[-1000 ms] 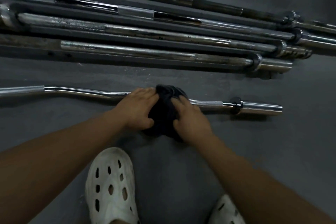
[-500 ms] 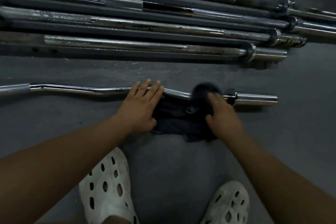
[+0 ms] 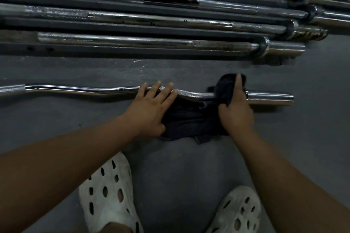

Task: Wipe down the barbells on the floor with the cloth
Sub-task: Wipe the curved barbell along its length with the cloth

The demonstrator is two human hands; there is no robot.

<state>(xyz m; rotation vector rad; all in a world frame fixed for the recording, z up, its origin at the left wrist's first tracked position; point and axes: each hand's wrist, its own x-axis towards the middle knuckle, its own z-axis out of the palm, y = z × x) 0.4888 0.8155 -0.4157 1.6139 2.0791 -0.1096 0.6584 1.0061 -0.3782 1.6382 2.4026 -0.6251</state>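
Curl bar (image 3: 75, 90) lies on the floor (image 3: 189, 176) nearest the feet; right hand (image 3: 235, 111) clamps the dark cloth (image 3: 189, 117) around it beside the collar, left hand (image 3: 149, 108) flat, steadying. Best keep the cloth wrapped fully, pressing firmly.

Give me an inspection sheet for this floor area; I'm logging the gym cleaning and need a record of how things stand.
Surface: dark grey floor, scuffed with pale marks near the middle.
Job's things: curved chrome barbell lies nearest; dark cloth is bunched over its right part near the collar. Four straight barbells lie side by side beyond, some with dark spots.
Clutter: nothing seen.
Hands: left hand lies flat, fingers on the curved bar, thumb side on the cloth; right hand grips the cloth around the bar.
Cables: nothing seen.
Surroundings: white perforated clogs on the person's feet at the bottom edge.
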